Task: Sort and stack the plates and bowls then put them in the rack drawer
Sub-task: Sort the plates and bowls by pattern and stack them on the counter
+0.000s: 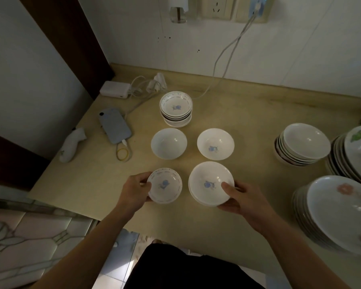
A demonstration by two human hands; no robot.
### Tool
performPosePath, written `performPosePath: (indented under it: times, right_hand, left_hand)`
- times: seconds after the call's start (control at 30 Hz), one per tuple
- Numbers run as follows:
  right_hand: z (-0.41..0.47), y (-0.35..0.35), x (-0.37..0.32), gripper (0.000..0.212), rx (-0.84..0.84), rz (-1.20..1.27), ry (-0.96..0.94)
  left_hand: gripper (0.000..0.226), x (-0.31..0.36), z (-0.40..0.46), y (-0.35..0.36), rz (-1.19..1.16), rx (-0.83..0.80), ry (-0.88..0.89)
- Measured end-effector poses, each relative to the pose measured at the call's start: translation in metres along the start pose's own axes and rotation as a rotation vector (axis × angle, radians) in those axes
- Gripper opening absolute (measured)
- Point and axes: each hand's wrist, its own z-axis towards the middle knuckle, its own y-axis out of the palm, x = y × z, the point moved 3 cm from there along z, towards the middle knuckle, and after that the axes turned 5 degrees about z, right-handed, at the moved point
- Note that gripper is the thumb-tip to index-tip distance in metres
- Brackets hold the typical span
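**Now: 2 bowls in my grip at the near edge**

Right now my left hand (134, 189) grips a small patterned dish (165, 186) by its left rim, fingers curled round the edge, the blue motif showing in its middle. My right hand (243, 200) holds a wider white bowl (209, 183) from its right side, thumb pressed down inside the rim and fingers curled underneath. It may be 2 bowls nested, since a second edge shows along the lower left, though the dim light leaves me unsure. Both pieces sit side by side at the near part of the countertop (248, 113), close but not touching.

Just beyond them stand 2 single bowls: a plain white bowl (168, 143) on the left and a white bowl with a blue flower (215, 143) on the right. Farther still, a stack of small patterned dishes (176, 108) stands in line with the left one.

Well off to the right sits a stack of plain bowls (301, 143), leaning a little. At the right edge are 2 stacks of large plates: a far plate stack (356, 151) with a green mark on top, and a near plate stack (337, 213) with pink flowers.

On the far left of the countertop lie a phone (114, 125) plugged into a cable, a white charger block (115, 89), and a small white figurine (72, 143).
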Motion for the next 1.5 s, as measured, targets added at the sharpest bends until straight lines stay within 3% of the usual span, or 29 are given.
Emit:
performPosePath:
  times: [0.27,0.4,0.6,0.77,0.87,1.03,1.27,1.5]
  right_hand:
    - [0.002,0.000,0.003,0.035,0.032,-0.029,-0.049]
    - [0.003,-0.004,0.000,0.032,0.022,-0.082,-0.041]
    - [0.017,-0.019,-0.029,0.012,0.183,-0.207,-0.170]
    - [0.048,-0.020,-0.061,0.014,0.276,-0.269,-0.249]
    - [0.067,-0.012,-0.071,0.025,0.265,-0.334,-0.226]
    - [0.087,-0.003,-0.075,0.027,0.227,-0.345,-0.154]
    - [0.094,-0.011,-0.072,0.029,0.194,-0.226,-0.135]
    - [0.095,-0.012,-0.071,0.026,0.119,-0.072,-0.098]
  left_hand:
    - [0.021,0.003,0.006,-0.008,0.320,0.052,0.055]
    - [0.047,0.018,0.019,-0.019,0.374,0.137,0.065]
    - [0.045,0.048,0.057,-0.016,0.070,0.171,-0.011]
    - [0.033,0.057,0.076,-0.001,-0.072,0.036,-0.115]
    - [0.033,0.059,0.080,0.002,-0.082,0.009,-0.129]
    - [0.037,0.064,0.081,-0.002,-0.133,-0.014,-0.152]
    - [0.021,0.076,0.067,-0.004,-0.424,-0.185,-0.229]
    - [0.033,0.129,0.075,0.032,-0.307,-0.297,-0.079]
